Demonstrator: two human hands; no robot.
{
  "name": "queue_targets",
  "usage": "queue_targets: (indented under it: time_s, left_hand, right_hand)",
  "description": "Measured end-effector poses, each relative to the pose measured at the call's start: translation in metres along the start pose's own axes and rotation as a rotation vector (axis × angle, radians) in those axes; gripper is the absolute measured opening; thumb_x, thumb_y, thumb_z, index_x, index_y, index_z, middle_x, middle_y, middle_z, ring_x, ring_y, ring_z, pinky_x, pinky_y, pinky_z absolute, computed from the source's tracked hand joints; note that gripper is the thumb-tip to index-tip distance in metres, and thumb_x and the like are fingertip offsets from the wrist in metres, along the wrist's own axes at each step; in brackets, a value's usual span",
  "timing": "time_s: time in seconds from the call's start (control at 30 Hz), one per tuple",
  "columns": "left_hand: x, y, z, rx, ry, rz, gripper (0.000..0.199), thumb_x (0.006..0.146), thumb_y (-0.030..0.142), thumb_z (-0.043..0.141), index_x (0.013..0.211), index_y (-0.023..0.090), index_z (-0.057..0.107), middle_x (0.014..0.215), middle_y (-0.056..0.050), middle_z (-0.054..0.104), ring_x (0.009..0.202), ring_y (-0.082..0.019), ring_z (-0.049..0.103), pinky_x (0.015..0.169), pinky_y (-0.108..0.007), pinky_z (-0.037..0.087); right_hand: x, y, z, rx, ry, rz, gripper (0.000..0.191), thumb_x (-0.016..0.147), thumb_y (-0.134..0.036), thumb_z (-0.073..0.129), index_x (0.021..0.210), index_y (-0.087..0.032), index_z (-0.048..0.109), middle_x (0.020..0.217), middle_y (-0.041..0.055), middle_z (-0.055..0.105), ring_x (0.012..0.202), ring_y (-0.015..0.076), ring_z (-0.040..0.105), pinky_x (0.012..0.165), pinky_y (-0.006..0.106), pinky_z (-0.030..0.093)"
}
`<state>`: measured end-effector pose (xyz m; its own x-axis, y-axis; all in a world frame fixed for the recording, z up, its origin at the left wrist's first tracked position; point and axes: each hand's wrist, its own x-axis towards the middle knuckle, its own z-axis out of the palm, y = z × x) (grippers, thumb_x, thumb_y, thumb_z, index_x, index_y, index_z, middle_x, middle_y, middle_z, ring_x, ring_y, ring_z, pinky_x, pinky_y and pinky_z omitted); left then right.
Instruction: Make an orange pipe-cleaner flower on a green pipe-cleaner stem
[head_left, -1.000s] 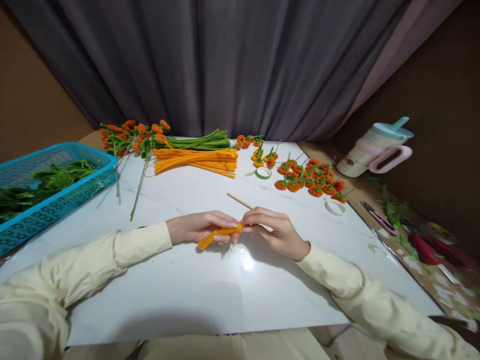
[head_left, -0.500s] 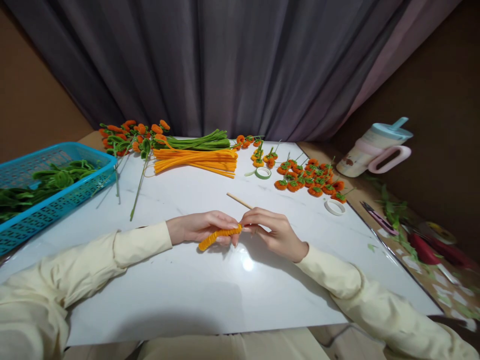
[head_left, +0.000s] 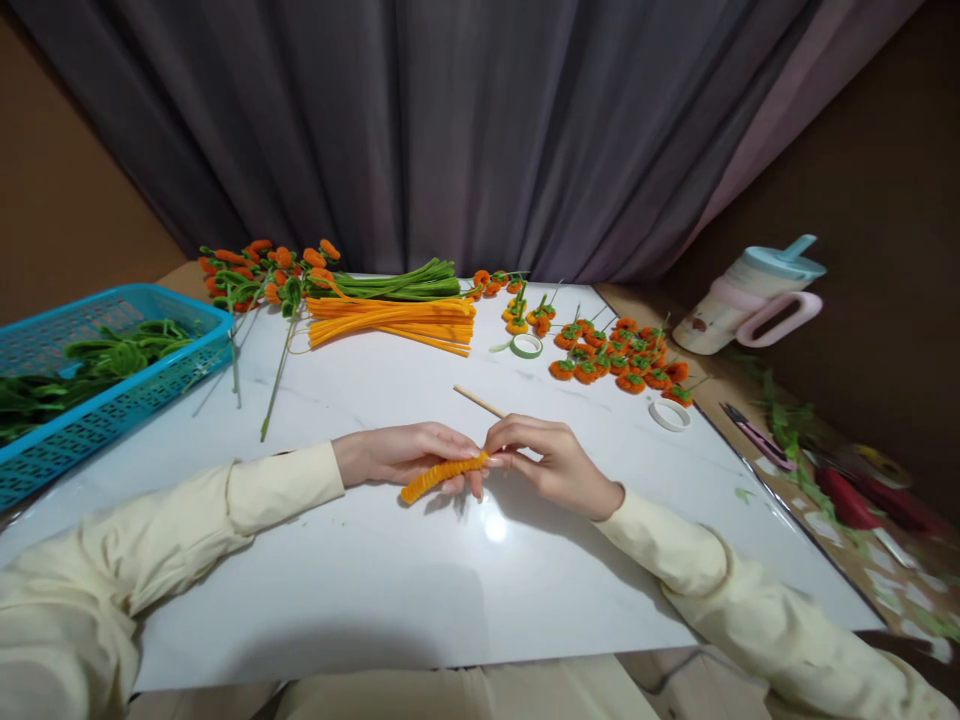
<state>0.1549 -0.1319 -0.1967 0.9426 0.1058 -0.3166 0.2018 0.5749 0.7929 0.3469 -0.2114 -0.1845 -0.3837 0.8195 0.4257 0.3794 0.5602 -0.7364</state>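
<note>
Between my two hands is a yellow-orange coiled pipe cleaner [head_left: 444,474], a ridged strip slanting down to the left. My left hand [head_left: 412,452] holds it from behind, thumb along its upper side. At its right end, the fingertips of my right hand [head_left: 551,460] are closed in a pinch. A thin wooden stick [head_left: 478,401] pokes out beyond the right knuckles; its near end is hidden, and whether the hand grips it I cannot tell. Past the hands lie a bundle of orange pipe cleaners [head_left: 390,325] and a green bundle [head_left: 405,280].
On the left stands a blue basket [head_left: 150,375] of green leaves. Orange flowers on stems [head_left: 285,265] lie behind it. Several small orange pieces [head_left: 619,355], green tape [head_left: 526,346] and a white ring [head_left: 670,415] sit right. Beyond are a tumbler [head_left: 742,300] and pink-handled snips [head_left: 761,437].
The coiled strip has shifted slightly right and down and looks straighter. My right hand has moved a little to the right; my left arm has hardly moved.
</note>
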Motion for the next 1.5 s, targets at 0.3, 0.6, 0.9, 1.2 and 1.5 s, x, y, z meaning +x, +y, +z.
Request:
queue_targets:
  time_s: [0.3, 0.6, 0.9, 1.2, 1.5]
  left_hand:
    - [-0.0029, 0.0047, 0.0025, 0.051, -0.004, 0.016, 0.030, 0.084, 0.034, 0.057, 0.072, 0.007, 0.063, 0.054, -0.002, 0.056, 0.047, -0.007, 0.043, 0.046, -0.020, 0.033]
    - [-0.0011, 0.0000, 0.0000, 0.055, 0.026, 0.037, 0.025, 0.083, 0.032, 0.058, 0.075, 0.008, 0.060, 0.058, -0.002, 0.056, 0.047, -0.008, 0.042, 0.047, -0.021, 0.032]
    - [-0.0008, -0.0017, -0.0002, 0.035, 0.039, 0.070, 0.024, 0.084, 0.031, 0.058, 0.075, 0.009, 0.058, 0.057, 0.000, 0.053, 0.051, -0.008, 0.043, 0.051, -0.021, 0.035]
    - [-0.0004, -0.0007, 0.0001, 0.045, 0.055, 0.080, 0.023, 0.080, 0.031, 0.062, 0.073, 0.009, 0.058, 0.053, 0.001, 0.052, 0.050, -0.008, 0.045, 0.051, -0.021, 0.035]
    - [-0.0011, 0.0008, 0.0048, 0.145, 0.101, 0.083, 0.024, 0.079, 0.032, 0.063, 0.071, 0.011, 0.058, 0.054, 0.001, 0.056, 0.045, -0.006, 0.043, 0.049, -0.020, 0.037]
  right_hand:
    - [0.0026, 0.0009, -0.0004, 0.404, -0.055, 0.351, 0.020, 0.077, -0.033, 0.066, 0.081, -0.013, 0.066, 0.084, 0.0058, 0.061, 0.067, 0.0116, 0.058, 0.056, 0.023, 0.054]
    - [0.0016, -0.0011, 0.0011, 0.397, -0.035, 0.331, 0.020, 0.075, -0.033, 0.068, 0.081, -0.014, 0.067, 0.083, 0.0052, 0.061, 0.066, 0.0109, 0.059, 0.055, 0.022, 0.055]
    - [-0.0004, -0.0003, 0.0008, 0.151, -0.004, 0.167, 0.018, 0.082, -0.031, 0.061, 0.083, -0.015, 0.068, 0.083, 0.0067, 0.065, 0.068, 0.0116, 0.061, 0.058, 0.021, 0.053]
    - [-0.0019, -0.0020, 0.0018, -0.002, 0.012, 0.049, 0.019, 0.086, -0.031, 0.057, 0.084, -0.016, 0.069, 0.080, 0.0068, 0.067, 0.067, 0.0122, 0.061, 0.061, 0.024, 0.052]
    - [-0.0019, -0.0008, 0.0028, 0.224, 0.016, 0.278, 0.017, 0.079, -0.028, 0.064, 0.080, -0.012, 0.070, 0.079, 0.0062, 0.065, 0.056, 0.0090, 0.059, 0.054, 0.021, 0.052]
